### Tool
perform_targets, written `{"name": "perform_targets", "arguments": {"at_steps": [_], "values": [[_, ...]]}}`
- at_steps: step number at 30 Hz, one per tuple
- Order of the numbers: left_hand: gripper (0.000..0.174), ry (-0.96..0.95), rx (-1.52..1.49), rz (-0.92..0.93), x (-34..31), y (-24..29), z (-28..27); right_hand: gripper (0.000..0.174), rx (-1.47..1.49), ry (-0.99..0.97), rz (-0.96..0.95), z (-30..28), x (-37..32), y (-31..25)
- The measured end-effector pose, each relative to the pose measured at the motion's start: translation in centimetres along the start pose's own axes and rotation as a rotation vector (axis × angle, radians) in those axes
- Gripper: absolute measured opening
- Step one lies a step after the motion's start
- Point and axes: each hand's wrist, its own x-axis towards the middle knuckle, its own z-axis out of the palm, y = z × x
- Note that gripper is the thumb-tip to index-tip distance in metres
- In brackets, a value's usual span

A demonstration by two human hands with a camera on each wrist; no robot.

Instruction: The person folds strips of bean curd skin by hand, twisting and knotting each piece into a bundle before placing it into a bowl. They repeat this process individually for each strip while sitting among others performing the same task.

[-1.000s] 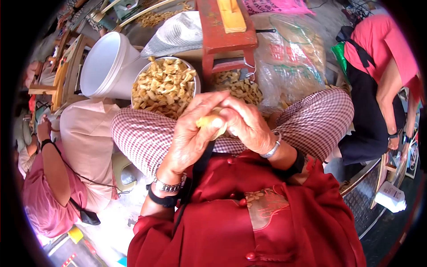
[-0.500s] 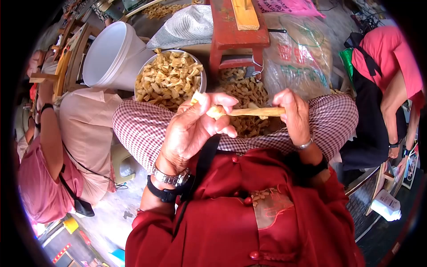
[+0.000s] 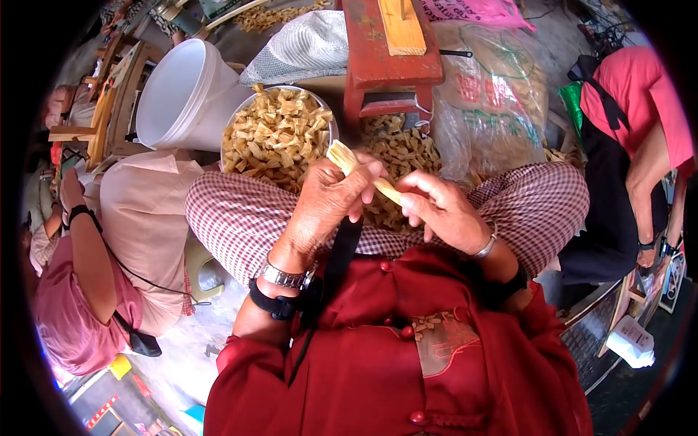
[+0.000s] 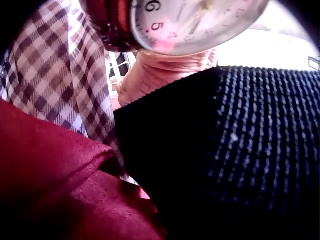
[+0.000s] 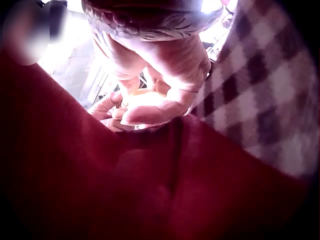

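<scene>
Both hands hold one pale yellow, fibrous folded strip [image 3: 342,155] over the lap. My left hand [image 3: 326,195] pinches it near its wider upper end, which sticks out past the thumb. The strip's narrower end slants down to my right hand [image 3: 449,215], gripped there between thumb and fingers. In the right wrist view the right hand [image 5: 160,70] bends over bright, washed-out material, with fingertips [image 5: 107,107] of the other hand close by. The left wrist view shows mostly a watch [image 4: 200,22] and a dark band [image 4: 240,140]; the left fingers are hidden there.
A round metal basin [image 3: 334,131] heaped with short yellow-brown pieces [image 3: 276,131] stands ahead. More pieces [image 3: 407,149] lie beside it. A white bucket [image 3: 171,94], a red stool [image 3: 392,69] and a clear plastic bag [image 3: 494,109] stand around. People sit on both sides.
The hands were together, then drew apart with the strip stretched level between them. Now they are closer again, and the strip slants, its wider end up on the left.
</scene>
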Motion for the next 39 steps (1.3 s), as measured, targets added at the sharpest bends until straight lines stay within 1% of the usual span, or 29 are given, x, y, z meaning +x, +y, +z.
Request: {"name": "perform_targets", "arguments": {"at_steps": [1,2,3,4,5,8,9,12,13,14,16,17,18,19,22,23,24,26,27,28,30,31,33,36,37,38,39], "values": [[0.019,0.009,-0.042,-0.008,0.1,0.4,-0.1,0.028,-0.071,-0.061,0.037,-0.3,0.1,-0.5],[0.017,0.021,-0.084,-0.015,0.1,0.6,-0.4,0.028,-0.117,-0.016,-0.068,-0.6,0.1,-0.5],[0.011,0.048,-0.28,0.12,-0.1,0.4,-1.0,0.028,-0.16,0.029,-0.173,-0.7,0.1,-0.5],[0.011,-0.013,-0.363,0.11,0.2,0.9,-2.3,0.028,-0.2,0.075,-0.277,-0.7,0.1,-0.8],[0.01,0.006,-0.346,0.112,0.2,0.9,-2.5,0.025,-0.215,0.061,-0.234,-1.1,-0.2,-1.5],[0.008,0.011,-0.324,0.147,1.5,2.4,-2.4,0.023,-0.305,0.126,-0.261,-2.6,0.8,-3.0],[0.008,-0.001,-0.325,0.166,2.3,3.2,-2.1,0.02,-0.376,0.171,-0.319,-3.2,1.5,-3.5],[0.008,0.068,-0.191,0.296,4.8,6.8,-0.2,0.026,-0.616,0.333,-0.426,-6.0,3.8,-6.3],[0.007,0.025,-0.101,0.365,6.0,7.9,-0.3,0.024,-0.736,0.377,-0.513,-7.3,4.7,-7.0],[0.009,0.022,-0.06,0.38,7.0,9.3,0.1,0.023,-0.836,0.43,-0.569,-8.4,5.6,-7.9],[0.01,0.022,-0.033,0.402,9.1,11.1,0.5,0.02,-0.907,0.528,-0.624,-9.9,7.3,-9.4],[0.009,0.039,0.028,0.448,10.4,11.8,0.7,0.02,-0.952,0.568,-0.66,-10.7,8.3,-9.8],[0.009,0.028,0.028,0.48,11.5,12.3,0.8,0.02,-0.996,0.609,-0.693,-11.5,9.2,-10.2],[0.007,0.025,0.064,0.485,12.4,12.8,0.9,0.02,-1.04,0.649,-0.725,-12.3,10.1,-10.5],[0.007,0.05,0.115,0.484,15.1,13.7,1.2,0.02,-1.094,0.74,-0.739,-14.1,12.3,-10.7],[0.008,0.064,0.124,0.482,16.1,13.9,1.2,0.021,-1.154,0.783,-0.722,-14.4,12.8,-10.7],[0.009,0.079,0.209,0.485,17.7,13.4,0.8,0.02,-1.211,0.781,-0.644,-14.6,13.6,-10.2],[0.012,0.109,0.377,0.48,20.4,11.5,-0.3,0.018,-1.319,0.765,-0.477,-14.7,15.2,-7.5],[0.012,0.13,0.418,0.467,20.3,11.5,-0.3,0.015,-1.289,0.733,-0.489,-14.6,15.8,-5.5],[0.013,0.146,0.461,0.453,20.0,11.5,-0.5,0.01,-1.171,0.718,-0.472,-14.3,15.3,-4.4],[0.015,0.185,0.547,0.407,18.8,10.9,-1.2,0.011,-1.009,0.704,-0.433,-14.1,13.5,-2.8],[0.016,0.135,0.437,0.378,17.6,11.1,-1.4,0.011,-0.893,0.703,-0.423,-13.5,12.8,-2.5],[0.02,0.101,0.464,0.303,14.3,11.5,-1.4,0.012,-0.663,0.711,-0.404,-12.4,10.8,-3.1],[0.027,-0.014,0.476,0.205,9.9,10.5,-0.8,0.008,-0.587,0.628,-0.445,-8.3,7.5,-5.6],[0.026,-0.043,0.441,0.177,8.9,9.6,-1.0,0.006,-0.604,0.591,-0.614,-7.0,7.0,-5.8],[0.026,-0.014,0.45,0.165,7.8,8.4,-1.0,0.005,-0.619,0.552,-0.779,-5.6,6.5,-5.8],[0.027,-0.009,0.441,0.123,6.9,7.3,-1.4,0.007,-0.665,0.532,-0.815,-4.3,6.0,-5.4]]}}
